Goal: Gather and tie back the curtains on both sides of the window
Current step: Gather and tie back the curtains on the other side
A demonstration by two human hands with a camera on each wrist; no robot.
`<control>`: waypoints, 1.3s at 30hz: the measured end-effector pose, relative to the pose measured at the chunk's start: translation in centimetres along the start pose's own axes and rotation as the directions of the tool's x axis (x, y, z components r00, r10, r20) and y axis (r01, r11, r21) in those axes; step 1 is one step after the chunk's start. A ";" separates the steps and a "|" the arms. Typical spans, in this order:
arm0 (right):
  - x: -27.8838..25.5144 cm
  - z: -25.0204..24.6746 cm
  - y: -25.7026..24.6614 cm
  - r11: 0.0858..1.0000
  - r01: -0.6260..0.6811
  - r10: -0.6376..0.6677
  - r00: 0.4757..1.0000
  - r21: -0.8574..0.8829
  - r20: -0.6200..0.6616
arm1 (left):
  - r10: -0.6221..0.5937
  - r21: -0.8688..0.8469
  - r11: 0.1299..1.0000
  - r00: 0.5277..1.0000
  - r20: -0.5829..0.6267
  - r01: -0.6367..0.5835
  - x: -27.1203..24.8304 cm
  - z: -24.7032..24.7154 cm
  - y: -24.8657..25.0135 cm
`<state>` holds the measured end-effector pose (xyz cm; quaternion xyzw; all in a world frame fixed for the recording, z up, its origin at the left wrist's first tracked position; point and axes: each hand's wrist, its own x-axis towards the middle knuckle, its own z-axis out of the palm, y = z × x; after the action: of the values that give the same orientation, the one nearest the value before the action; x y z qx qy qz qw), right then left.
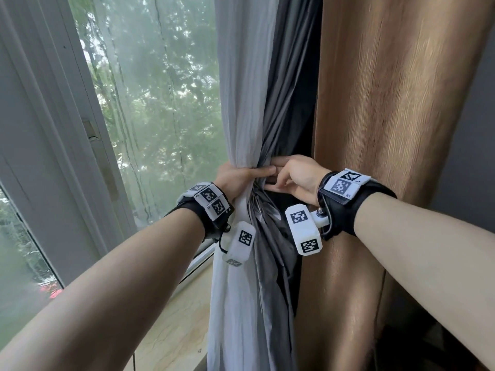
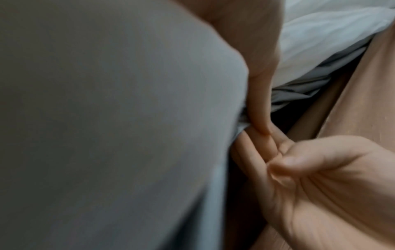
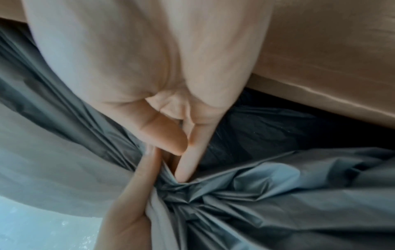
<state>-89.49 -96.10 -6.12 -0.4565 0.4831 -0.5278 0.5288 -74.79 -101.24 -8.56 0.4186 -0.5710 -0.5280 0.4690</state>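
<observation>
Gathering step on right-side curtains: left hand (image 1: 235, 178) grip clamped round bunched white sheer (image 1: 241, 103) and grey lining (image 1: 281, 108) beside brown drape (image 1: 388, 129); right hand (image 1: 294, 178), fingers straight, tucks folds; no tie-back visible, so next likely needs one fetched.

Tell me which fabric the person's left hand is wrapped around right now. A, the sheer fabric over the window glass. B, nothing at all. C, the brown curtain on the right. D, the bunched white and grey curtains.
D: in the head view the left hand curls round the bunched white curtain and grey curtain, while the brown curtain hangs untouched to the right.
</observation>
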 end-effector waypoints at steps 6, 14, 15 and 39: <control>-0.1 -0.9 -0.3 0.994 0.005 0.003 0.997 0.113 -0.072 | -0.014 0.040 0.999 0.996 0.091 0.011 0.2 -0.2 0.0; 1.6 -2.1 0.0 0.966 0.023 -0.132 0.902 -0.258 -0.412 | -0.039 0.041 0.999 0.997 0.069 0.036 0.0 -0.8 0.3; 1.6 -1.9 0.1 0.966 0.002 -0.106 0.914 -0.258 -0.391 | -0.044 0.036 0.999 0.995 0.089 0.041 -0.1 -0.8 0.4; 2.1 -0.4 0.0 0.979 0.090 -0.137 0.956 -0.182 -0.260 | 0.022 0.076 0.997 1.000 0.013 -0.023 -0.1 -0.6 0.5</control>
<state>-89.94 -98.15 -6.24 -0.4500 0.5668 -0.5723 0.3857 -74.18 -101.20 -8.11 0.4263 -0.5984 -0.5030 0.4552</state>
